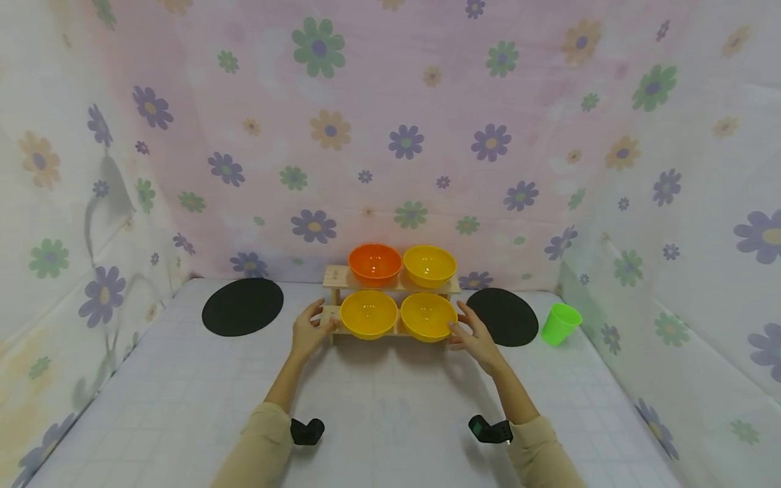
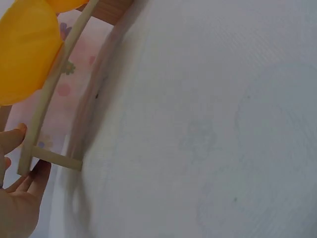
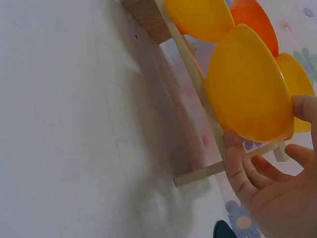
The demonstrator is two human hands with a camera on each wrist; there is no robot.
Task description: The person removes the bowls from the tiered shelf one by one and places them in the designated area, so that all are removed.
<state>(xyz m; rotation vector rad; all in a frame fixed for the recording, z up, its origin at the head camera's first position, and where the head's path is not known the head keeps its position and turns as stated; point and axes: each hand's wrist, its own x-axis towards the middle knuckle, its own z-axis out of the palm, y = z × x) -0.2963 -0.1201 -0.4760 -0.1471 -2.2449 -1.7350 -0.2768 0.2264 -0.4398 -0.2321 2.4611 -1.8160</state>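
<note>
A two-tier wooden shelf (image 1: 333, 276) bears an orange bowl (image 1: 375, 266) and a yellow bowl (image 1: 430, 266) above. On its lower plank sit a left yellow bowl (image 1: 369, 315) and a right yellow bowl (image 1: 428, 317). My left hand (image 1: 309, 332) grips the left end of the lower plank, thumb above and fingers below, as the left wrist view shows. At the opposite end is my right hand (image 1: 478, 342), around the lower plank. Its thumb (image 3: 303, 107) lies against the right bowl near the rim, and a fingertip (image 3: 231, 139) rests at the plank's front edge.
A black round mat (image 1: 243, 307) lies left of the shelf, and another black mat (image 1: 506, 317) lies to its right. Farther right stands a green cup (image 1: 560, 324). Flower-patterned cloth walls (image 1: 378, 183) enclose the white tabletop (image 1: 384, 413) at the back and sides.
</note>
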